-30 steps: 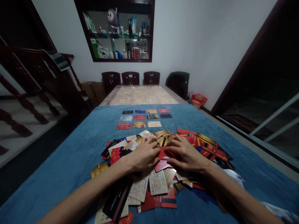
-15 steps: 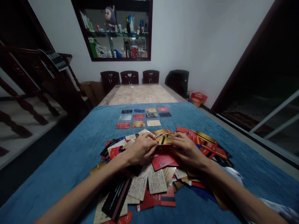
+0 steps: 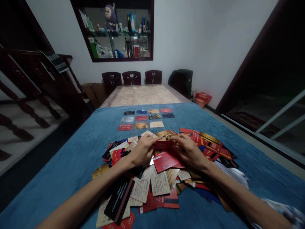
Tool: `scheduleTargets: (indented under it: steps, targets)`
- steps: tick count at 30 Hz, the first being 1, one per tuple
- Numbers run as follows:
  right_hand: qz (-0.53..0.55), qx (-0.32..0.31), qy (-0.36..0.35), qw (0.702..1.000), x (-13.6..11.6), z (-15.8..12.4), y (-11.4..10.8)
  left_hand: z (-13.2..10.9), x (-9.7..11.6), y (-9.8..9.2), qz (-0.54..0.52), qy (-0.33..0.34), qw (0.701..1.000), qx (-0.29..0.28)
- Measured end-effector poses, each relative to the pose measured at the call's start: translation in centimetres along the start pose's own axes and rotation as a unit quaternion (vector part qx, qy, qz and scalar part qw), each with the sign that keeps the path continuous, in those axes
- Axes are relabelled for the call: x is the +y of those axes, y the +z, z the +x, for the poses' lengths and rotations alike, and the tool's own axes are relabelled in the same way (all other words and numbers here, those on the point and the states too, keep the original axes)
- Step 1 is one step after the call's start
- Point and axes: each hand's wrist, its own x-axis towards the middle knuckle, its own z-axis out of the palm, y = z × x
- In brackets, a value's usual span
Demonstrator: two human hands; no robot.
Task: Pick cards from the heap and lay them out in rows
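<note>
Above a heap of plastic cards, a dark red card point(image 3: 164, 145) spans the gap between my two hands. My left hand point(image 3: 144, 150) pinches its left end with thumb and fingers. The right end is gripped by my right hand point(image 3: 190, 151), its fingers curled. Just below lies a brighter red card point(image 3: 166, 161) with a white strip, on top of the heap. Cream cards with print point(image 3: 160, 183) and a black striped card point(image 3: 119, 201) overlap nearer to me. Gold cards point(image 3: 164, 135) show behind the held card, partly covered by my fingers.
Several cards, such as a gold one point(image 3: 141, 126), lie in rows beyond the heap on the blue cloth point(image 3: 78, 152). More red and gold cards point(image 3: 211, 144) spread to the right, near a crumpled white item point(image 3: 234, 176). Dark chairs point(image 3: 131, 78) stand at the far end.
The held card has tipped from nearly edge-on to showing its red face, and it sits slightly higher. The bright red card beneath shows more of its surface.
</note>
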Motion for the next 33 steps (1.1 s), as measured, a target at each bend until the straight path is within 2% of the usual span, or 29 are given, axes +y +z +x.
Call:
scheduleTargets:
  steps: [10, 18, 27, 33]
  targets:
    - [-0.012, -0.014, -0.007, 1.000, 0.2, -0.1, 0.4, -0.2, -0.7, 0.8, -0.010, -0.005, 1.000, 0.022]
    - [-0.010, -0.023, -0.009, 1.000, 0.0, 0.0, 0.6, -0.4, -0.6, 1.2, 0.020, -0.002, 1.000, 0.016]
    - [-0.019, -0.005, -0.028, 0.999, 0.1, -0.2, 0.9, -0.9, -0.7, 2.0, -0.028, -0.026, 0.996, 0.078]
    - [-0.028, 0.006, -0.050, 0.998, 0.1, -0.2, 0.9, -0.9, -0.5, 1.8, -0.042, -0.018, 0.995, 0.085]
